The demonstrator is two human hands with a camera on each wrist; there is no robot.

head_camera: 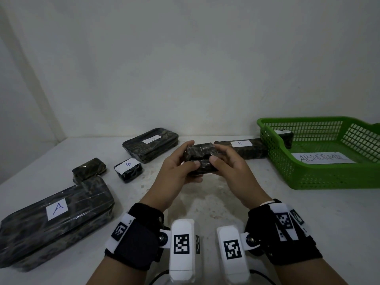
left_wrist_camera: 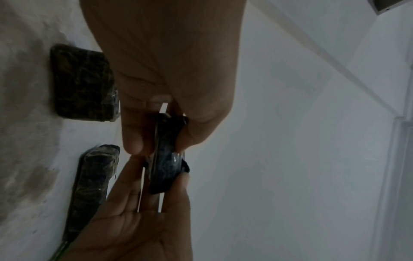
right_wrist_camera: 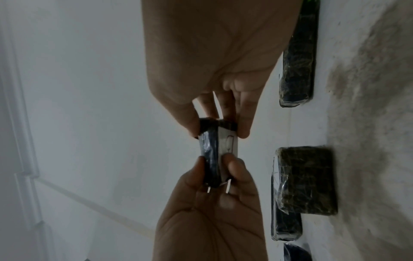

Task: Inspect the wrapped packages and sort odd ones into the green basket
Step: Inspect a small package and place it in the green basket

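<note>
Both hands hold one small dark wrapped package (head_camera: 200, 159) above the middle of the table. My left hand (head_camera: 192, 154) grips its left end, thumb in front and fingers behind. My right hand (head_camera: 216, 154) pinches its right end the same way. The right wrist view shows this package (right_wrist_camera: 210, 153) edge-on, with a white label (right_wrist_camera: 228, 144) on the face turned away from me. In the left wrist view the package (left_wrist_camera: 166, 169) sits between the fingertips of both hands. The green basket (head_camera: 320, 177) stands at the right, holding an "ABNORMAL" sheet and one wrapped package (head_camera: 286, 136).
On the white table (head_camera: 205, 198) lie a big package marked A (head_camera: 55, 221), a small unlabelled one (head_camera: 89, 168), a small one marked B (head_camera: 128, 169), a flat labelled one (head_camera: 151, 144) and a long one marked B (head_camera: 242, 149) beside the basket. A wall rises behind.
</note>
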